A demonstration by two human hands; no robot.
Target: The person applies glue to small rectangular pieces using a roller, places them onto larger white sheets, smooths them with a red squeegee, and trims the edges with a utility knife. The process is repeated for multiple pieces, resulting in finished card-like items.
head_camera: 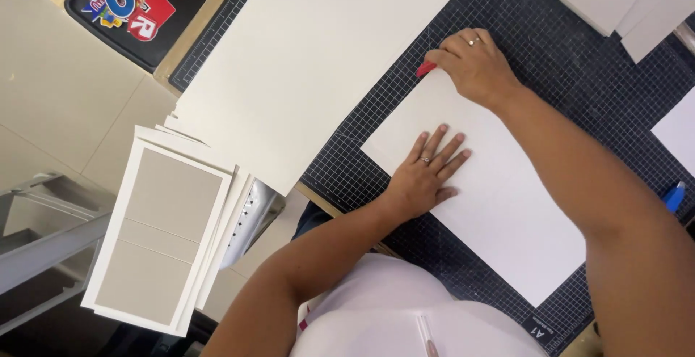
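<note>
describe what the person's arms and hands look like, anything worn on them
Both forearms are bare, with no sleeves reaching them. The left hand wears a ring on one finger, and the right hand wears a ring too. No watch, bracelet or glove shows on either.

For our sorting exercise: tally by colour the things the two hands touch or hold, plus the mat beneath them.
White: 1, the sheet under the flat left hand
Red: 1, the tool gripped in the right hand
Black: 1, the gridded cutting mat
Total: 3
</note>
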